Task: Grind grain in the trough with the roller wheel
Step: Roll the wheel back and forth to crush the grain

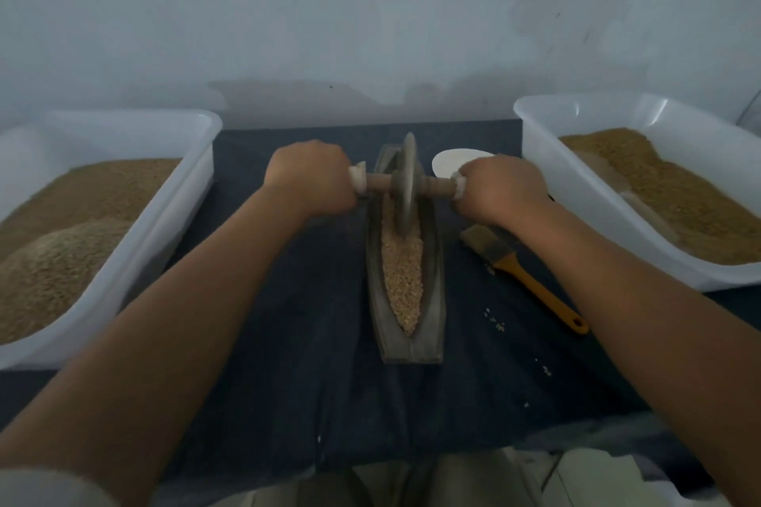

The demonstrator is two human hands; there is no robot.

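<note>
Head view, looking down along two bare, outstretched forearms that converge on a grinding tool at the centre of a dark cloth (288, 342). The left hand (311, 179) is curled, knuckles up, around the left end of the wooden axle (381, 181), and the right hand (500, 187) is closed in the same way around the right end; pale wrapping shows at the inner edge of each fist. Between the two grips the roller wheel (405, 185) stands upright on edge, its lower rim sunk in the grain (401, 263) at the far part of the trough (405, 350). The trough, a narrow boat-shaped vessel, runs from beneath the wheel toward the viewer, with the grain lying as a tapering strip along its groove. Just beyond the right grip a white scoop (447, 161) is partly hidden by the knuckles; just below that wrist lies a brush (531, 280) with an orange handle, angled outward. A few loose grains dot the cloth nearby. Well outside each hand sits a white plastic tub holding brown material: left tub (193, 144), right tub (547, 144).
</note>
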